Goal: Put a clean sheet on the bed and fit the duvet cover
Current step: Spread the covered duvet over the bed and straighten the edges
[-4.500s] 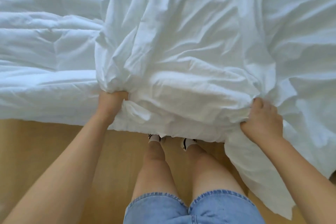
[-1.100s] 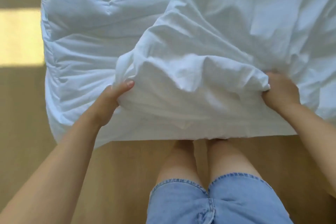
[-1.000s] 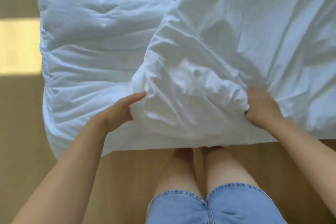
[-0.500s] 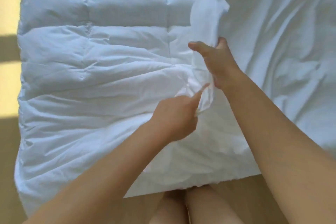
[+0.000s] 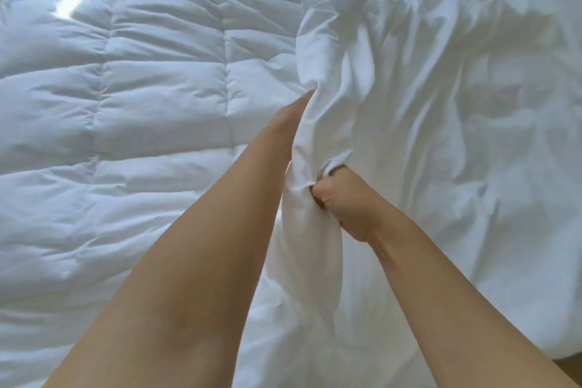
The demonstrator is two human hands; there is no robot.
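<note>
Since half a second ago, the left hand (image 5: 297, 109) has gone from pointing a finger at the cloth edge to sliding in beneath it, and the right hand (image 5: 338, 201) has dropped from the upper centre of the frame to just right of centre. In the head view, the only one, the left forearm runs up from the lower left and ends where the wrist disappears under the fold, so only a sliver of that hand shows and I cannot tell how its fingers lie. The right hand's fingers are curled tight round a bunched ridge of the duvet cover (image 5: 441, 110), which lies crumpled over the right half of the frame, its loose edge running down the middle. The quilted duvet (image 5: 126, 110) lies bare across the left half, with a patch of sunlight at the upper left. A strip of floor (image 5: 571, 370) shows at the lower right corner. The step in hand looks like fitting the cover: one arm reaches inside the opening while the other holds the edge steady. The next move probably calls for the hidden hand to find an inner corner of the cover or the duvet corner, then for the cover to be drawn leftward over the uncovered quilt, with the right hand's hold kept so the opening does not collapse.
</note>
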